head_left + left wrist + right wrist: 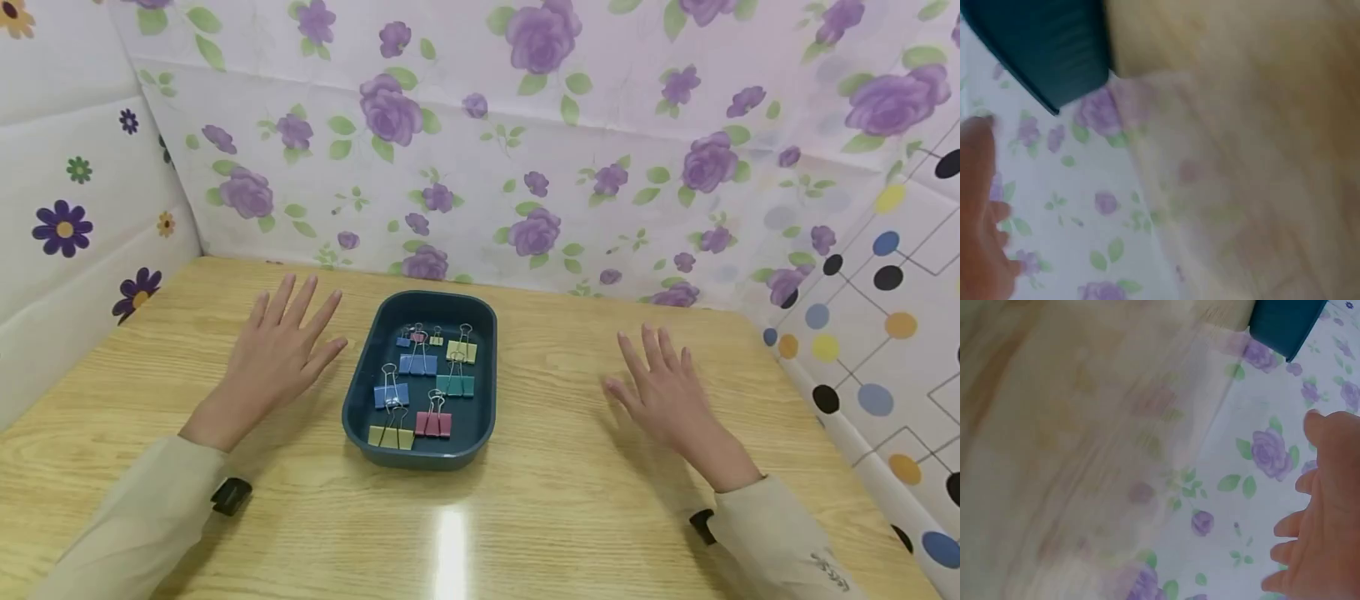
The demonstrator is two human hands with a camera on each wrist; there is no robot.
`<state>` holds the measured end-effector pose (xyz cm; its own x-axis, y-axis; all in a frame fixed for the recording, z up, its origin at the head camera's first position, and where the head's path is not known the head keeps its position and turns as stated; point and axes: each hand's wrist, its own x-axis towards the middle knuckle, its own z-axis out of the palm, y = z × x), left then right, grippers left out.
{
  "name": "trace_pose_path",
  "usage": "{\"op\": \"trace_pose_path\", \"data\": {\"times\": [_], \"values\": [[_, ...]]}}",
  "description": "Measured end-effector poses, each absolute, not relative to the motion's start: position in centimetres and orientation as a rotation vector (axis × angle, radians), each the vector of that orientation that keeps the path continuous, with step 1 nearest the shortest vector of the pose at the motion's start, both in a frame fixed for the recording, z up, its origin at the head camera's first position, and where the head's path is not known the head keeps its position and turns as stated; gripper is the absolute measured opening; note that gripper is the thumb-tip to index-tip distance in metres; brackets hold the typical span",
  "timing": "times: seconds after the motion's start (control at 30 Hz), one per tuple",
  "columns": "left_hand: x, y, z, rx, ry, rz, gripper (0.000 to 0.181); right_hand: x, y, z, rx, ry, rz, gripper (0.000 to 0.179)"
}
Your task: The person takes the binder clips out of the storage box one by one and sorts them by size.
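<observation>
A dark teal tray [489, 392] stands on the table between the hands. In it lie several binder clips: a yellow clip [391, 437] at the near left, a pink clip [433, 424], a green clip [455, 385], two larger blue ones, a yellow one at the right and several tiny ones at the far end. My left hand [277, 354] is left of the tray with its fingers spread and holds nothing. Farther off on the right, my right hand [663, 396] is likewise spread and holds nothing. Both wrist views show the tray's outer wall [1041, 50] beyond the hand.
The wooden table [577, 517] reaches back to a floral cloth [465, 167]. A cloth with flowers [60, 225] rises at the left, and a dotted cloth [892, 350] at the right. Beige sleeves [142, 508] and dark wrist straps [232, 495] show near the table's front.
</observation>
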<state>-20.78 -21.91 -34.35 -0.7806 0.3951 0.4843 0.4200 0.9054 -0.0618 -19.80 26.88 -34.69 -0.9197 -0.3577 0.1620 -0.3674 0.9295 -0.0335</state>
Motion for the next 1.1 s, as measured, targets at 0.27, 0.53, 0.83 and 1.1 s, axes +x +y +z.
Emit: {"op": "trace_pose_path", "data": {"times": [0.27,0.53,0.83,1.1], "values": [[-21.8,-20.2,-32.9,-0.442,-2.84,-0.693,0.047,-20.6,26.1,-34.6,0.644,-2.996,0.448,0.065],[-23.6,-19.6,-33.8,-0.29,-2.876,-1.209,0.042,-21.4,24.7,-34.4,0.722,-2.989,0.646,0.062],[-24.7,-18.1,-34.6,-0.07,-2.792,-1.645,0.04,-21.4,22.9,-33.8,0.737,-2.949,0.772,0.057],[-24.9,-17.5,-34.8,0.081,-2.733,-1.912,0.045,-21.6,20.7,-32.7,0.72,-2.876,0.978,0.048]]}}
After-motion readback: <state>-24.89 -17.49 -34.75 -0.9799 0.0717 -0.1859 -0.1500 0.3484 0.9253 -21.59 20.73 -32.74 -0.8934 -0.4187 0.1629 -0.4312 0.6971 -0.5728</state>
